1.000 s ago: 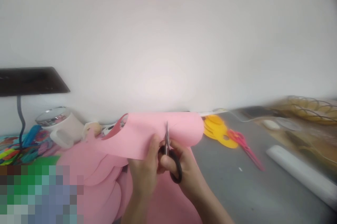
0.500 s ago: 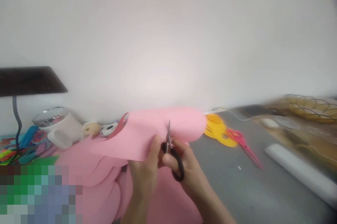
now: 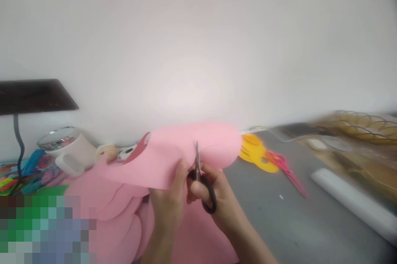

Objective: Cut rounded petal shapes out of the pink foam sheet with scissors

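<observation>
A pink sheet of paper (image 3: 161,152), bent over in a curve, is held up above the table. My left hand (image 3: 173,189) pinches its near edge, thumb on top. In my right hand (image 3: 214,185) is a pair of black-handled scissors (image 3: 208,198), fingers through the loops. The blades point away from me and lie at the paper, nearly together. Cut pink paper pieces (image 3: 114,214) overlap in a pile to the left, and more pink paper (image 3: 198,235) lies beneath my hands.
Yellow cut pieces (image 3: 254,154) and pink scissors (image 3: 287,173) lie on the grey table (image 3: 266,214) to the right. A white roll (image 3: 353,204) and a wire basket (image 3: 369,125) are farther right. A white lidded mug (image 3: 74,152) stands at left, below a dark panel (image 3: 34,96).
The scissor blades have closed a little and shifted slightly left. The curved paper has bulged up a bit. Both hands keep their hold.
</observation>
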{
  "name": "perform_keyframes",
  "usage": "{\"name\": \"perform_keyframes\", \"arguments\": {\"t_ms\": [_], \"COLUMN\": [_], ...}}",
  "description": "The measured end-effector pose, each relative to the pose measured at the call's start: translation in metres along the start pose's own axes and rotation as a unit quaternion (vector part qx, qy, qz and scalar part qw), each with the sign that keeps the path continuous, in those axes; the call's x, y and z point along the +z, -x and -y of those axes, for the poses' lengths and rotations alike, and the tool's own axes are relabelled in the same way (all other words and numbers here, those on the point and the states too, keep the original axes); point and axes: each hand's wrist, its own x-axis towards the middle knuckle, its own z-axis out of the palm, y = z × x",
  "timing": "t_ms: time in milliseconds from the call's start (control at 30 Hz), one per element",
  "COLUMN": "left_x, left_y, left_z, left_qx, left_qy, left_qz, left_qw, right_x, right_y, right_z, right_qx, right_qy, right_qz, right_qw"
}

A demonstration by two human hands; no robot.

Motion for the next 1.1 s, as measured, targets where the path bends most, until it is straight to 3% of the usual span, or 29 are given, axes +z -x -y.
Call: {"name": "perform_keyframes", "arguments": {"t_ms": [200, 333, 567, 900, 1100], "left_x": [0.002, 0.002, 0.006, 0.006, 0.007], "left_y": [0.001, 0.001, 0.009, 0.007, 0.009], "left_z": [-0.004, -0.006, -0.016, 0.002, 0.001], "left_qx": [-0.024, -0.015, -0.104, 0.010, 0.010], "left_qy": [0.032, 0.049, -0.019, 0.031, 0.030], "left_qz": [-0.003, -0.049, -0.066, -0.060, -0.051], "left_qw": [0.999, 0.997, 0.992, 0.998, 0.998], "right_x": [-0.001, 0.001, 0.008, 0.002, 0.002], "right_y": [0.001, 0.002, 0.004, 0.000, 0.000], "right_z": [-0.001, -0.001, 0.001, 0.001, 0.003], "right_qx": [0.004, 0.013, 0.020, -0.035, -0.026], "right_qy": [0.015, 0.021, 0.006, 0.003, 0.012], "right_qz": [0.002, -0.007, 0.006, -0.020, -0.028], "right_qw": [1.000, 1.000, 1.000, 0.999, 0.999]}}
